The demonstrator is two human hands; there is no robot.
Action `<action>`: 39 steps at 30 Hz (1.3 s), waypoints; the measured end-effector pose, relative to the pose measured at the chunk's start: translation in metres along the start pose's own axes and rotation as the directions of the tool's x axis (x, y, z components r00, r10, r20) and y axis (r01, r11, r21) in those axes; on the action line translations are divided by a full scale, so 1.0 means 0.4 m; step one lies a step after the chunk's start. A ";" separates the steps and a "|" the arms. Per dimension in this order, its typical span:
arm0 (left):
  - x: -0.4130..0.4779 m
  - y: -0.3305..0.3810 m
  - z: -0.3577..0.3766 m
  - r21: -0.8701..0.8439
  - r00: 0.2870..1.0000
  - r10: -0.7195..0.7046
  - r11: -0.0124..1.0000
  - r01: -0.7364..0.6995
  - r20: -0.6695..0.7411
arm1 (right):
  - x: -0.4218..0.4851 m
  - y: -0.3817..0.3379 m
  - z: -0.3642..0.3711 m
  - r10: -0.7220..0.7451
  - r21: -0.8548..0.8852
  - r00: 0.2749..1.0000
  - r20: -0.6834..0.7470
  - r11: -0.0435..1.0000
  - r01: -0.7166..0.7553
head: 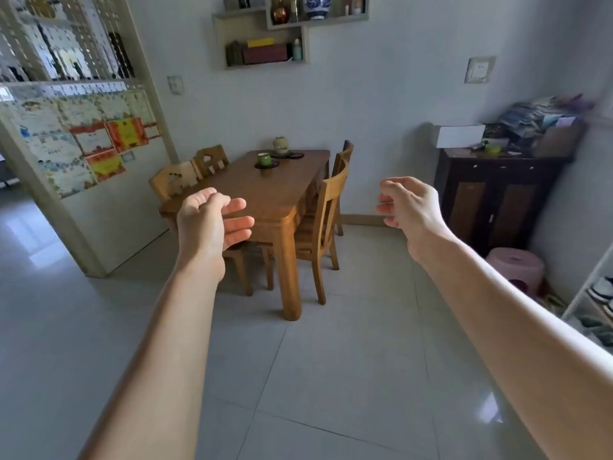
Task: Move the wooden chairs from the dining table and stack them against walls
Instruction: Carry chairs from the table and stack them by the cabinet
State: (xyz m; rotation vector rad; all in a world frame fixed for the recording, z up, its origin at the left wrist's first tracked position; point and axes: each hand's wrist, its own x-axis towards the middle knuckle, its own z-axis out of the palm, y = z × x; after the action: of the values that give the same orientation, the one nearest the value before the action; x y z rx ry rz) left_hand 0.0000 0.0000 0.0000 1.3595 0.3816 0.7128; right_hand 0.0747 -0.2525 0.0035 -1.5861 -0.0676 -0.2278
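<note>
Wooden chairs stand tucked at the dining table (265, 190) at frame centre: two on its left (179, 177), two on its right (326, 207), none moved yet. My left hand (207, 224) and right hand (409, 205) are raised, loosely open and empty, well short of them. I should take the nearest right chair by its backrest with both hands and draw it clear of the table leg before lifting.

Pale grey walls (381, 94); glossy grey floor tiles (331, 376), daylight reflected at left. Wall shelves (265, 38) mounted above, vases held. Dark cabinet (497, 194) set at right wall, clutter piled on top. Pink stool (517, 267) beside it.
</note>
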 end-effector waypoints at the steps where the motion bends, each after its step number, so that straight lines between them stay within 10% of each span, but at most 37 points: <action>1: 0.014 -0.007 0.008 -0.003 1.000 -0.006 1.000 0.006 -0.004 | 0.022 0.004 0.006 0.001 0.005 1.000 0.004 1.000 -0.001; 39: 1.087 -0.486 1.074 0.079 0.969 -0.168 0.985 0.156 0.179 | 1.497 0.384 0.140 0.026 -0.107 0.999 -0.036 0.994 -0.029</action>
State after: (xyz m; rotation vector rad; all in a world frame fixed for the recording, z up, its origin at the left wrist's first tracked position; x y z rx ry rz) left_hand 0.6389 -0.0443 -0.0397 1.4241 0.3646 0.4379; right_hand 0.6941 -0.2610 -0.0360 -1.6885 -0.0068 -0.2405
